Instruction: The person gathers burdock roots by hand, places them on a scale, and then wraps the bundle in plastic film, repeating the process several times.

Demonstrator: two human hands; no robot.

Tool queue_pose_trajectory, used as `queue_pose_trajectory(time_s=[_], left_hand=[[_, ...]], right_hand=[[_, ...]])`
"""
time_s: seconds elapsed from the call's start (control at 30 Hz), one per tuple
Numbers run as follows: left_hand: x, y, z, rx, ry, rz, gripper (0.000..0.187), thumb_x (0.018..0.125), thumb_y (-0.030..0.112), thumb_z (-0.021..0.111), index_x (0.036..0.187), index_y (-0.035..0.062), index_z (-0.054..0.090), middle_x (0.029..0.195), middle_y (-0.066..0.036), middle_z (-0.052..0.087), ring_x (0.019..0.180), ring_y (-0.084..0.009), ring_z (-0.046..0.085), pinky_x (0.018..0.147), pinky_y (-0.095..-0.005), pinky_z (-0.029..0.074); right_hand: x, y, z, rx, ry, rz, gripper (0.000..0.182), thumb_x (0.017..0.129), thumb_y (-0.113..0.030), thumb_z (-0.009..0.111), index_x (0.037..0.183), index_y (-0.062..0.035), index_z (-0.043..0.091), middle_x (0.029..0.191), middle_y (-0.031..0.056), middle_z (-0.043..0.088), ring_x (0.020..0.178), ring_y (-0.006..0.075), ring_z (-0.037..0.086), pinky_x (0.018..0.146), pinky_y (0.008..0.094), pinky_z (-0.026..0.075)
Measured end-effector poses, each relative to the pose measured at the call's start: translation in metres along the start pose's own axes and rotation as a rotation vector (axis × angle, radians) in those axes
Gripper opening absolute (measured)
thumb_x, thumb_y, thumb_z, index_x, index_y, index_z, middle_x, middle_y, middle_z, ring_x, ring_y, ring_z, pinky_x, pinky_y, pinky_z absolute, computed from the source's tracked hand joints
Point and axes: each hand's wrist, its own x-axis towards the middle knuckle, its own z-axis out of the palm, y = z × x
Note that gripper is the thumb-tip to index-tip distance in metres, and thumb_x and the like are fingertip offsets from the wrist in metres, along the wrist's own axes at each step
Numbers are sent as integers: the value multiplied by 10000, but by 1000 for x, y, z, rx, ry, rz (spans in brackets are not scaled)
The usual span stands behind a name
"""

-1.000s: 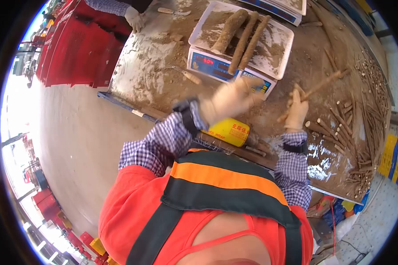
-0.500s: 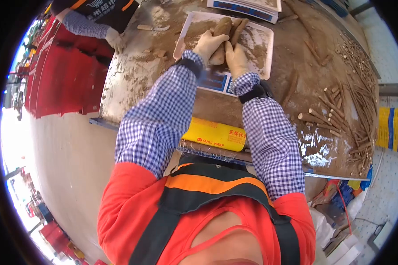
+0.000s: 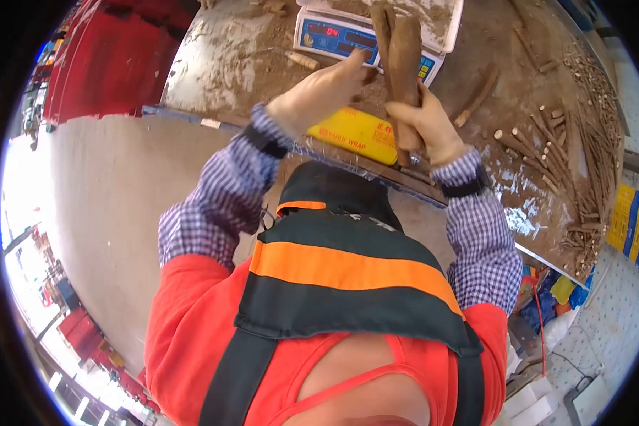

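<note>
My right hand [image 3: 433, 126] is wrapped around the lower part of a bundle of long brown yams [image 3: 405, 60], a thick one beside thinner ones. They are held upright in front of the digital scale [image 3: 334, 37], above the table's near edge. To the left, my left hand [image 3: 319, 94] is apart from the yams, fingers stretched towards the scale, holding nothing I can see. Both hands wear pale gloves with darkened fingertips. Just below the yams lies a yellow box of plastic wrap [image 3: 358, 133]. The scale's red digits are lit, and its soiled white tray [image 3: 444, 41] is partly hidden.
A knife's wooden handle [image 3: 302, 59] lies left of the scale. A loose root [image 3: 478, 96] rests to the right. Cut root pieces [image 3: 529, 149] and a pile of thin roots [image 3: 589, 156] cover the table's right side. Red crates [image 3: 113, 60] stand at the left.
The yams have left the scale tray and come nearer my body in my right hand. My left hand has let go and moved left. The other person's arm has gone from view.
</note>
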Motion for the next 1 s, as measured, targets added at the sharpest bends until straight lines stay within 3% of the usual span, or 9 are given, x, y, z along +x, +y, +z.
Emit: queue_pose_trajectory(time_s=[0.1,0.2,0.3,0.47,0.6,0.7,0.77,0.83,1.0], left_hand=[[-76,0,-5,-1551,-879,-624,664,967,543,410,1310,-12,534,1326,-238,535,1251,-307,508,1099,-523,287],[-125,68,10,-1001,-837,-614,664,971,573,355,1206,12,623,1203,-213,627,1160,-327,580,1092,-639,190],[-98,63,17,-1369,-1032,-588,620,983,532,329,1150,27,648,1072,-191,679,1057,-344,631,1084,-658,183],[-72,94,-36,-1502,-731,-318,513,1005,427,352,1134,33,653,1142,-214,654,1083,-324,627,1009,-628,328],[-143,72,-120,-2830,-398,-1149,272,1003,209,519,1090,-6,661,1075,-105,686,956,-163,637,888,-295,478],[-174,22,-134,-2945,254,-1109,343,1008,272,523,1122,-29,643,1116,-101,674,999,-174,623,901,-301,480],[-173,42,-121,-2581,174,-1108,373,971,297,570,1145,-27,629,1119,-127,673,1030,-226,630,940,-332,472],[-162,69,-117,-1476,-34,-371,478,789,328,736,1105,-13,625,1048,-205,671,999,-331,646,889,-387,497],[-160,96,-95,-1838,-413,107,636,660,316,785,1169,-4,578,1027,-191,667,988,-347,627,876,-398,492]], right_hand=[[-31,28,-17,-247,97,-160,701,785,-192,756,1355,22,410,1226,144,568,1109,241,568,954,341,467],[-56,35,-25,-622,281,-216,749,747,-259,768,1369,-48,410,1248,171,592,1137,270,598,969,360,471],[-70,26,-18,-790,322,-286,729,751,-276,749,1375,-95,418,1257,163,593,1109,294,617,931,373,494],[-64,12,10,-1083,266,-571,668,775,-319,705,1357,-127,441,1164,146,621,1001,320,646,823,408,530],[-44,16,55,-1464,94,-638,628,775,-235,715,1330,-110,449,1065,122,632,990,285,631,813,386,525],[-40,43,97,-1628,-266,-601,588,765,-245,718,1271,-63,480,1007,142,644,892,300,655,764,406,536],[-46,79,116,-1200,-405,-335,565,731,-259,727,1204,-24,525,1040,203,653,941,335,658,798,416,535],[-75,49,137,-1340,-546,4,558,689,-266,733,1157,-19,556,1072,227,650,1006,353,640,845,423,523],[-132,71,134,-1111,-395,-7,612,679,-291,745,1161,23,534,1086,225,640,1049,354,621,895,416,496]])
